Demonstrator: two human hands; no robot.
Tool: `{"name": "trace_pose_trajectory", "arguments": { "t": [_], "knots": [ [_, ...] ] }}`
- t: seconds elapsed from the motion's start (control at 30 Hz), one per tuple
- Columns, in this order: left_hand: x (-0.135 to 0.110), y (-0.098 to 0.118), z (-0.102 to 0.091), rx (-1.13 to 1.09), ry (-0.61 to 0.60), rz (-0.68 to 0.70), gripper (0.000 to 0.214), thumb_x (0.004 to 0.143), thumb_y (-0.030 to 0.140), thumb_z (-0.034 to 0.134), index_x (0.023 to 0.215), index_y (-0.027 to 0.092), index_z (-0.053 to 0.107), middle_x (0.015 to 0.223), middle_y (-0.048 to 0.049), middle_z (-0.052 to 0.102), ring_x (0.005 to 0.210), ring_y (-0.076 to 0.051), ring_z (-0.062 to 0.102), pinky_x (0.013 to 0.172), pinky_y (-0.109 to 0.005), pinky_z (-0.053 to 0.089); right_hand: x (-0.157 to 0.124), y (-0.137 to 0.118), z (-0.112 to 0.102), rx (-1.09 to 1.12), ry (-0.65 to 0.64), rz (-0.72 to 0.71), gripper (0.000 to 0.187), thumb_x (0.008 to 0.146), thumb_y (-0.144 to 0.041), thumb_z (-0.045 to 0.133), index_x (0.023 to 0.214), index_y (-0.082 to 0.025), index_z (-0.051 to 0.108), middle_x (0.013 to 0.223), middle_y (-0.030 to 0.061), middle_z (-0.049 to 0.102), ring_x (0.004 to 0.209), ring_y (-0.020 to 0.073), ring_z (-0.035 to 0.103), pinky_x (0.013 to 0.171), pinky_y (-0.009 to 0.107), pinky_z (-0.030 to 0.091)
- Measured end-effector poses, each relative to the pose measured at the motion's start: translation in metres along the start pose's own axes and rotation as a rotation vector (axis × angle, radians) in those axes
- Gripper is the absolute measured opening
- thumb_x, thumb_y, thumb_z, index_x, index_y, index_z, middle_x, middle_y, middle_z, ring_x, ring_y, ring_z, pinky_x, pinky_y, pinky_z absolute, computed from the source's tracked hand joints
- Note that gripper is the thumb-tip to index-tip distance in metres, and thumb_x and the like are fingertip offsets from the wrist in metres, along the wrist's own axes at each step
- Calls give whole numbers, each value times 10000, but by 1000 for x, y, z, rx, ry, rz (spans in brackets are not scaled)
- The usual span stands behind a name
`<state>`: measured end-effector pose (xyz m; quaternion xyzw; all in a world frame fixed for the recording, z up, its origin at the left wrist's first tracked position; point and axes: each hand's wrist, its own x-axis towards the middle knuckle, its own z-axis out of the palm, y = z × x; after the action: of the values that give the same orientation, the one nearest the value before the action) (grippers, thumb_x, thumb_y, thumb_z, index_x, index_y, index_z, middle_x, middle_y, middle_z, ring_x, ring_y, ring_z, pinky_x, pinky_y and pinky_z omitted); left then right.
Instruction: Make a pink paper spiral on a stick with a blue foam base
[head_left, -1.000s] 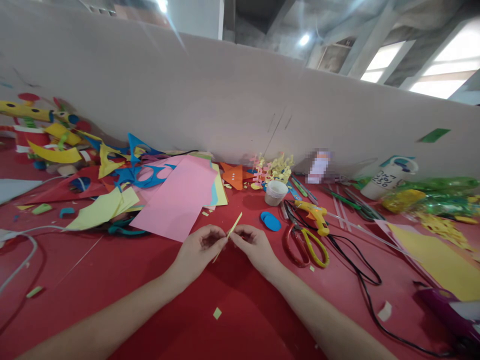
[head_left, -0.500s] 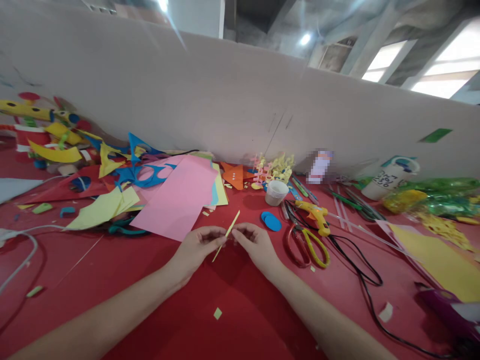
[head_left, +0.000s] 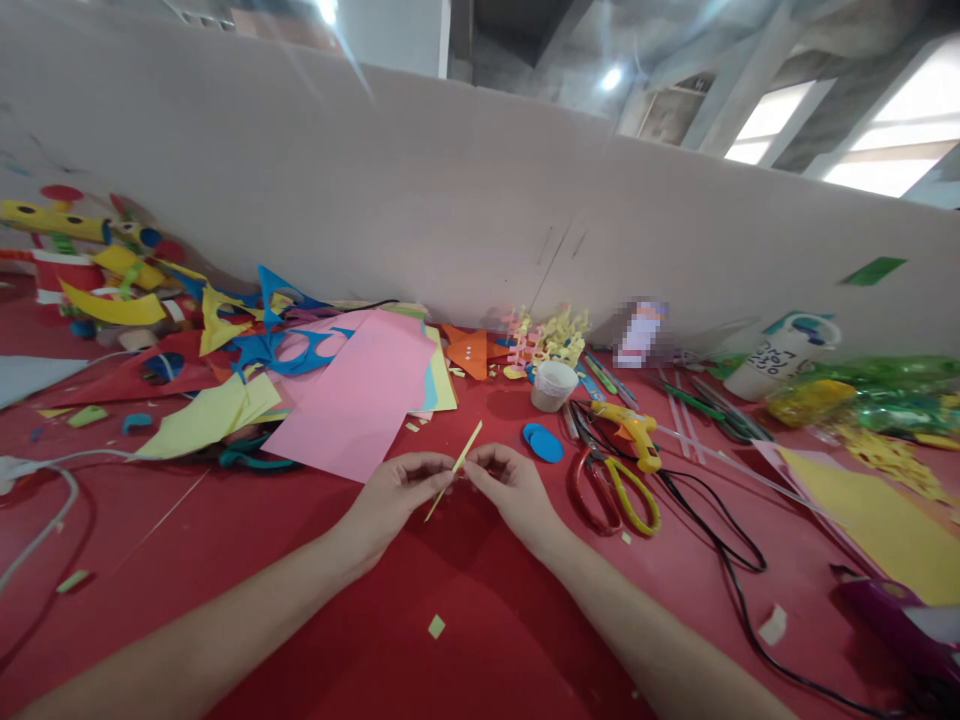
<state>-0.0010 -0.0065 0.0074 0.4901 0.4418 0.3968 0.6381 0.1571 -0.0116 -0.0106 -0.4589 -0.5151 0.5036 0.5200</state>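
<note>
A thin yellow paper strip (head_left: 469, 442) slants up and to the right above the red table. My left hand (head_left: 401, 492) pinches its middle between thumb and fingers. Just across from it, my right hand (head_left: 514, 490) has its thumb and fingertips closed at the same strip, close to the left fingertips. What exactly lies between the right fingertips is partly hidden. Below the hands, a small pale yellow paper square (head_left: 436, 627) lies on the table. Two overlapping blue discs (head_left: 543, 443) rest just beyond my right hand.
To the right lie red-and-yellow-handled scissors (head_left: 632, 495), a yellow glue gun (head_left: 630, 432) with a black cord and a purple tool (head_left: 889, 620). A white paper cup (head_left: 553, 386) stands behind the discs. Pink sheets (head_left: 352, 400) and coloured scraps fill the left, before a white partition (head_left: 420, 190).
My right fingertips have shifted very slightly left, closer to the strip and my left hand. The left hand's hold on the strip looks the same.
</note>
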Motion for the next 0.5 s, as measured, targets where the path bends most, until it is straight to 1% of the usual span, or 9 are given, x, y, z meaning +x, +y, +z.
{"name": "trace_pose_trajectory", "arguments": {
  "t": [0.13,0.27,0.33,0.5],
  "knots": [
    [0,-3,0,-2,5,-11,178,676,294,685,826,199,704,772,-28,682,726,-146,585,660,-246,438,0,-2,1,-6,-9,6,178,672,-333,621,673,-170,551,614,-32,512,563,100,461,570,238,376],
    [0,-6,-1,-6,-31,-29,237,708,322,655,912,209,696,851,-48,691,767,-162,585,600,-233,435,0,-2,1,14,-31,13,169,675,-321,610,677,-171,532,598,-40,490,553,95,433,557,235,350],
    [0,-6,-1,1,-51,-26,240,719,326,645,922,210,695,846,-46,687,769,-161,578,586,-226,430,0,-2,1,28,-39,14,164,674,-313,609,677,-171,525,600,-41,487,553,94,428,557,234,345],
    [-1,-3,0,33,-66,0,217,719,327,643,885,199,699,760,-27,662,706,-141,558,567,-219,410,0,-3,0,38,-58,10,156,677,-304,603,663,-173,520,593,-42,483,549,93,425,550,233,339]
  ]
}}
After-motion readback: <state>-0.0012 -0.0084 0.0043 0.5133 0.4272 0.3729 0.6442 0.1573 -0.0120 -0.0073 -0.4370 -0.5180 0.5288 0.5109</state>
